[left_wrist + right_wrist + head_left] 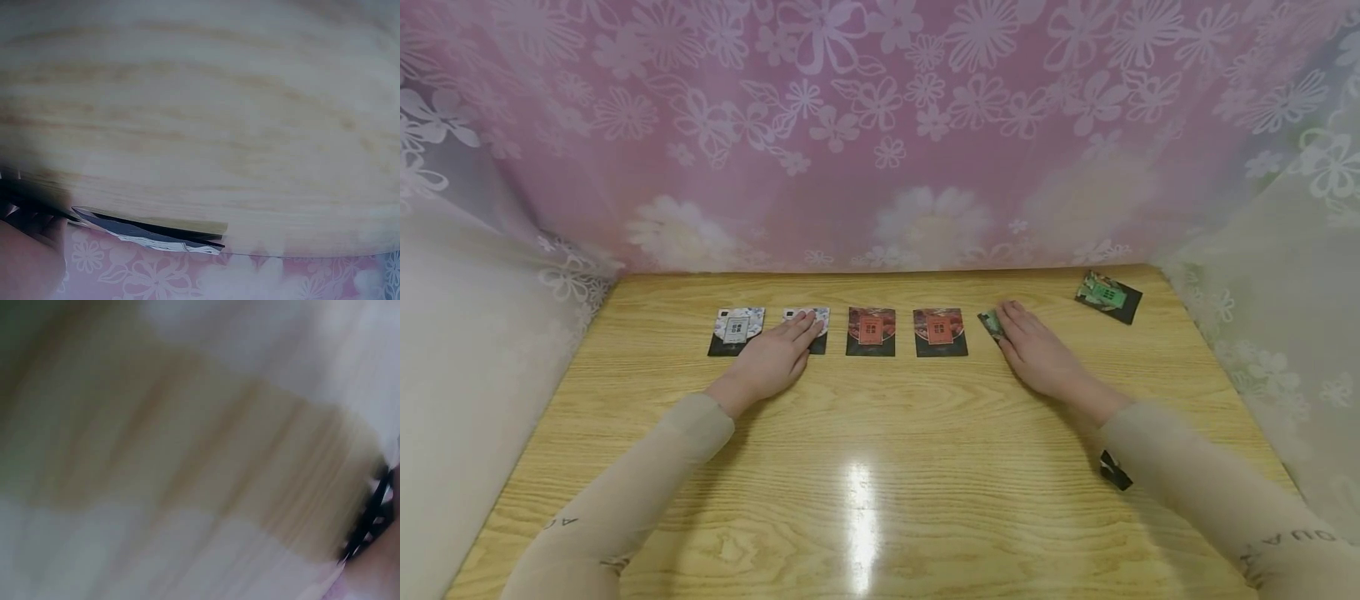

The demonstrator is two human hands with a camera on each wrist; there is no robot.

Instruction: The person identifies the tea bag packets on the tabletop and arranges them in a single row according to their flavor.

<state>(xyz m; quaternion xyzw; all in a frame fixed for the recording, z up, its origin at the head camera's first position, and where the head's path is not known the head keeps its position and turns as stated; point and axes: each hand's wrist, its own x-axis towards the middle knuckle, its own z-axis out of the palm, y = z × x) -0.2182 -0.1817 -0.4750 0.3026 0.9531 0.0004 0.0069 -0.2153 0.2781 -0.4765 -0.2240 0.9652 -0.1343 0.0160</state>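
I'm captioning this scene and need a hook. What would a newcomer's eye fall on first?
A newcomer would likely notice first the pink flower-patterned cloth behind the wood-grain table. Next come two red-and-black packets between the left hand, resting on a white-and-black packet, and the right hand, resting on a partly covered green packet. Another green packet lies askew near the table's far right corner.

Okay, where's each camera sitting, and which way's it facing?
Head: worn on head, facing forward and down at tabletop and packets; left grip, right grip, sleeves show.
Left wrist: on that wrist, facing across tabletop to a white-and-black packet; left grip partly shows, lower left.
Right wrist: on that wrist, facing blurred tabletop and a dark packet; right grip partly shows, lower right.
Head and left wrist share the pink floral cloth.
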